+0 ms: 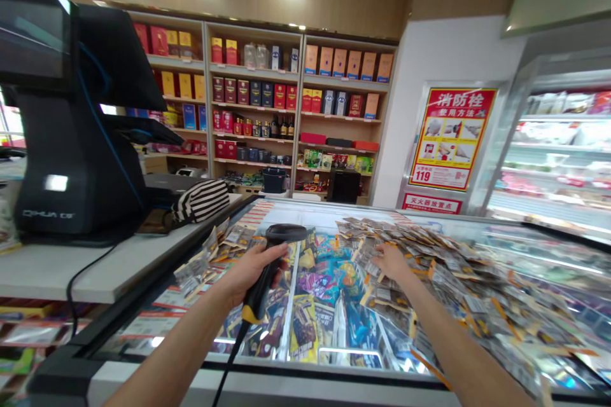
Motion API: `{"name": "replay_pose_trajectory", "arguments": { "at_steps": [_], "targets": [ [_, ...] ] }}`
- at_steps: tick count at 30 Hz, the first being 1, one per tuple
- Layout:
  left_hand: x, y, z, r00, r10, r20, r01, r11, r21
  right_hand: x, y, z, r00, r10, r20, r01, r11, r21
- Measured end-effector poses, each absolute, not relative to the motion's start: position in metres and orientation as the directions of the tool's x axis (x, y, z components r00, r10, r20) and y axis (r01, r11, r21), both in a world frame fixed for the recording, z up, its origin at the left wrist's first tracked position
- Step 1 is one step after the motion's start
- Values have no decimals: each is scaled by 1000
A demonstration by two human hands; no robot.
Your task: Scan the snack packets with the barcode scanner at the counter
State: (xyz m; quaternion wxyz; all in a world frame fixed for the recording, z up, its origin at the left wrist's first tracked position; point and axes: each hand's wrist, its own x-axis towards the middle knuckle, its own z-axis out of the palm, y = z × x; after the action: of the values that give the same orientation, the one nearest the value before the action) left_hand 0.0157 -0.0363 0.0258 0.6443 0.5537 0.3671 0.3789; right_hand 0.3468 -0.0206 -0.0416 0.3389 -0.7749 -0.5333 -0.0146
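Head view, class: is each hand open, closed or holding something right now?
Left hand: closed around the handheld scanner.
Right hand: at the small packets; whether it grips one cannot be told.

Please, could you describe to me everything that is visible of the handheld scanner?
The handheld scanner is black, apparently plastic, with a wide rounded head, a slim handle and a yellow patch near the handle's lower end. A dark cable runs down from there. The left hand grips the handle. The scanner leans, head uppermost, above the glass-topped freezer. Its scanning window cannot be made out.
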Motion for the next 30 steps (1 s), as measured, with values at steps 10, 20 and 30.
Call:
{"name": "replay_pose_trajectory", "arguments": {
  "at_steps": [10,20,30],
  "targets": [
    [13,-43,29,472,880,-58,-104,121,987,296,-2,-49,540,793,283,79,287,-955],
    [9,-45,31,489,870,-61,-118,135,984,265,15,-61,463,818,340,55,357,-933],
    [8,-41,32,486,870,-81,-144,172,975,265,24,-68,486,796,361,103,358,-928]
  ]
}}
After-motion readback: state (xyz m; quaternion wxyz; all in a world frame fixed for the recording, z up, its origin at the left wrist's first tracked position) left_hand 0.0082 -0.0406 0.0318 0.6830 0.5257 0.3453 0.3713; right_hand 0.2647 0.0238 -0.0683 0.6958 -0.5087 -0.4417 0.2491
